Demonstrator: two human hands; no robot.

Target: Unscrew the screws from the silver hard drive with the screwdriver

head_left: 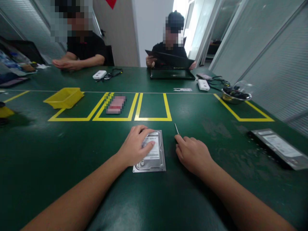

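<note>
A silver hard drive with a white label lies flat on the green table in front of me. My left hand rests across its upper left part, thumb on the label and fingers apart. To the right of the drive, my right hand is closed around a screwdriver. Its thin metal shaft points forward, away from me, and its handle is mostly hidden in my fist. The screwdriver tip is apart from the drive.
Another hard drive lies at the right. Ahead are a yellow bin, a blurred pink object, a metal bowl of dark parts and white boxes with cables. Across the table, one person sits and another person holds a black panel.
</note>
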